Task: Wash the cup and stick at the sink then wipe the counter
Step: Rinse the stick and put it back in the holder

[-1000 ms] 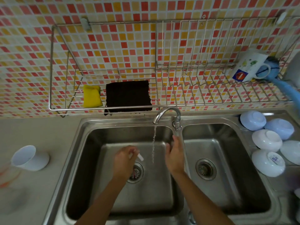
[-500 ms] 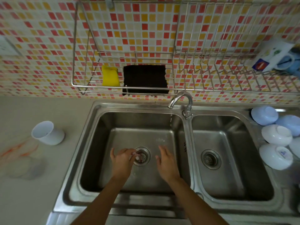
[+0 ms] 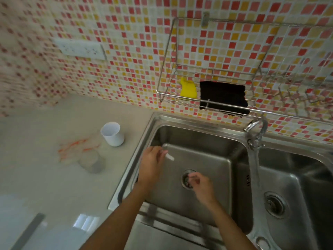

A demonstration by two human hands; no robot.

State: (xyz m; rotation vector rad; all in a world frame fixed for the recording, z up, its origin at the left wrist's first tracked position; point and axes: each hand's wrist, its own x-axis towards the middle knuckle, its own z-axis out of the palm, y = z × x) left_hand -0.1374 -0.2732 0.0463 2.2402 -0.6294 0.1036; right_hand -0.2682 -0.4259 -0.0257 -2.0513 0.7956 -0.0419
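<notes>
My left hand hovers over the left side of the left sink basin and pinches a short white stick that juts out to the right. Over the drain is my right hand, empty, its fingers loosely curled. A white cup stands upright on the counter left of the sink. Beside the cup lies an orange smear and a wet ring. The faucet stands at the divider between the two basins; I see no water stream.
A wire rack on the tiled wall holds a yellow sponge and a black cloth. The right basin lies beyond the faucet. A white socket strip is on the wall at left.
The water stream has stopped. My right hand left the faucet and came down over the drain. My left hand moved toward the basin's left side with the stick. The view swung left.
</notes>
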